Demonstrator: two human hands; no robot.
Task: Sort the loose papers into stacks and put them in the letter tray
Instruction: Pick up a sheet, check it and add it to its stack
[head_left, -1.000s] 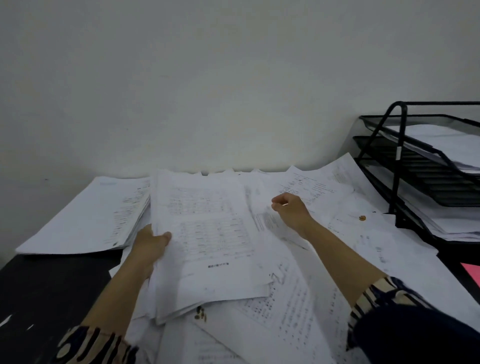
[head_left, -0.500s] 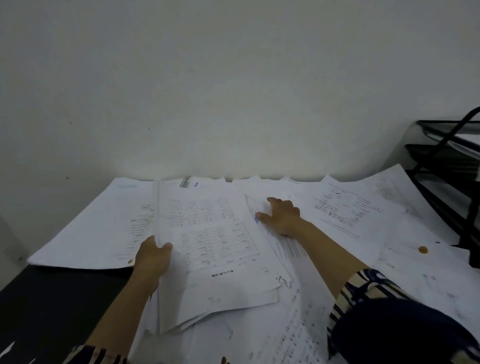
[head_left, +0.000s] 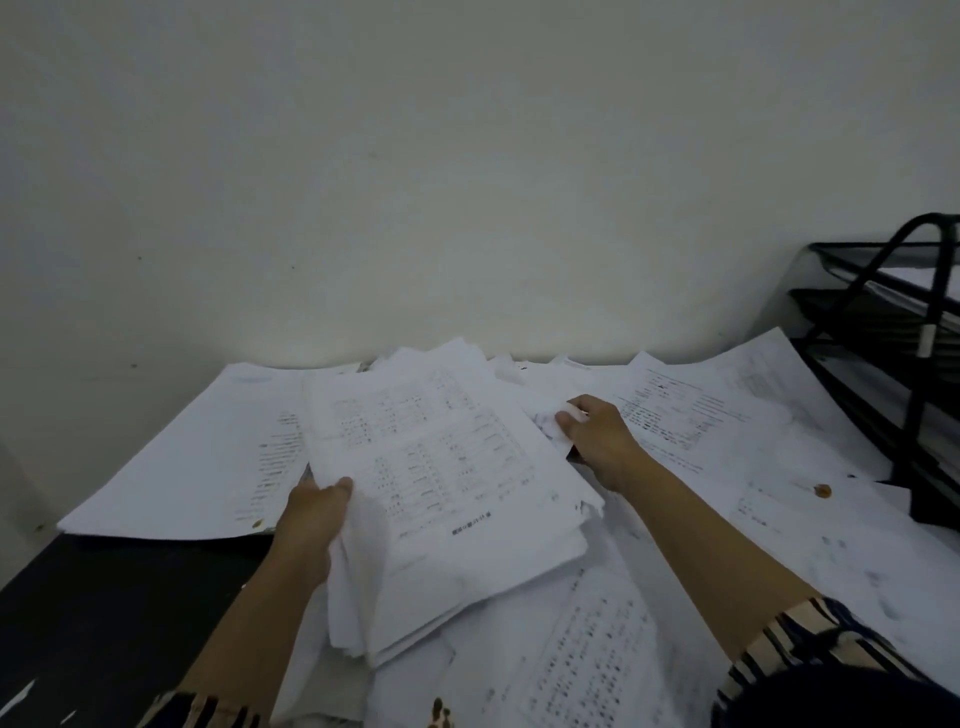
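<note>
A thick stack of printed sheets (head_left: 447, 493) is tilted above the desk. My left hand (head_left: 317, 512) grips its left edge, thumb on top. My right hand (head_left: 597, 436) pinches a crumpled white sheet (head_left: 550, 423) just right of the stack's upper right corner. Loose printed papers (head_left: 685, 421) cover the desk to the right and under the stack. The black wire letter tray (head_left: 914, 332) stands at the far right edge, with white paper in its top tier.
A flat pile of sheets (head_left: 208, 457) lies at the left, against the wall. Bare black desk (head_left: 104, 613) shows at the lower left. A small brown object (head_left: 822, 490) rests on the papers near the tray's foot. The white wall rises directly behind the desk.
The right hand, flat on the papers half a second ago, now pinches a sheet and lifts it. The stack in the left hand has tilted, and the view has shifted left.
</note>
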